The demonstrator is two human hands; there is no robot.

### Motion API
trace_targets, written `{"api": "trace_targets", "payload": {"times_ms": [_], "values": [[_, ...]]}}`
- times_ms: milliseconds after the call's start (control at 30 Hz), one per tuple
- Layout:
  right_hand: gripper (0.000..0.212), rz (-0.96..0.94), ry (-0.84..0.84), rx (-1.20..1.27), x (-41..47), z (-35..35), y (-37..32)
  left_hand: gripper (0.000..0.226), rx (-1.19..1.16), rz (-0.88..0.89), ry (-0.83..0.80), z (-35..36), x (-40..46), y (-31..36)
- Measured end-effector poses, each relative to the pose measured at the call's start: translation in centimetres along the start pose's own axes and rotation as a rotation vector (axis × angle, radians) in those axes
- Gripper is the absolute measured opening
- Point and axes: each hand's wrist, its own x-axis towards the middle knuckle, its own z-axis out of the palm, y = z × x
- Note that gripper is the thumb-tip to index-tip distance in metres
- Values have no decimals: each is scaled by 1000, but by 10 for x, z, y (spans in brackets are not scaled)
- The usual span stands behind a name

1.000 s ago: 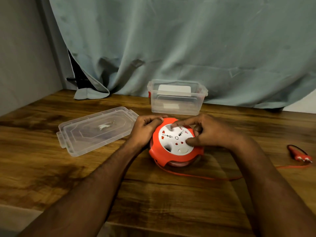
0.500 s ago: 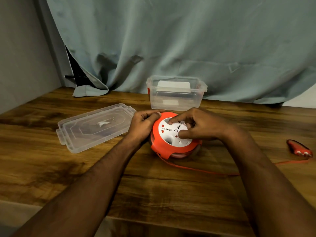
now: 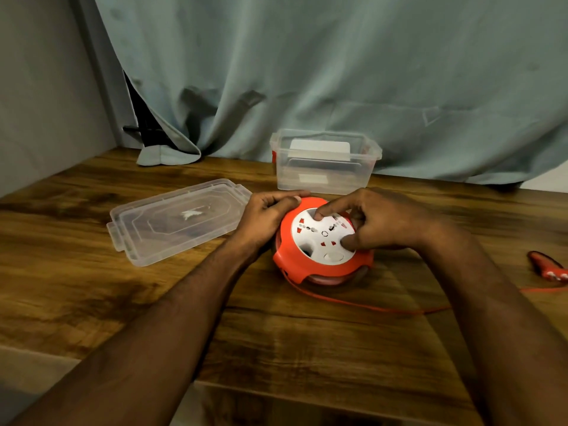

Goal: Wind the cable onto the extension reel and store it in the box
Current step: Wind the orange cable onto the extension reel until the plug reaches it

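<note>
An orange extension reel (image 3: 290, 252) with a white socket face (image 3: 310, 238) lies flat on the wooden table (image 3: 276, 339). My left hand (image 3: 266, 216) grips the reel's left rim, thumb on top. My right hand (image 3: 378, 222) sits on the white face, curled fingers and thumb set in its recesses. A thin orange cable (image 3: 368, 304) leaves the reel's front and runs right to the plug (image 3: 548, 267). The clear plastic box (image 3: 325, 162) stands open just behind the reel.
The box's clear lid (image 3: 176, 219) lies flat on the table to the left of the reel. A grey-green curtain (image 3: 338, 72) hangs along the back edge. The table's front edge is close to me.
My right hand has turned on the white face, its fingers shifting to other recesses. The plug on the right has slid a little nearer the reel. My left hand keeps its grip.
</note>
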Motion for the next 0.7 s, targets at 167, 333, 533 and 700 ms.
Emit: {"api": "trace_targets", "payload": {"times_ms": [167, 333, 533, 700], "values": [[64, 3, 35, -10, 5, 6, 2, 22, -17, -16, 17, -2, 0, 2], [68, 27, 74, -38, 7, 9, 1, 21, -88, -38, 49, -3, 2, 3], [66, 59, 151, -97, 3, 12, -7, 22, -116, -20, 98, -3, 4, 0], [51, 65, 237, -133, 3, 19, -12, 22, -102, 5, 137, -2, 5, -3]]}}
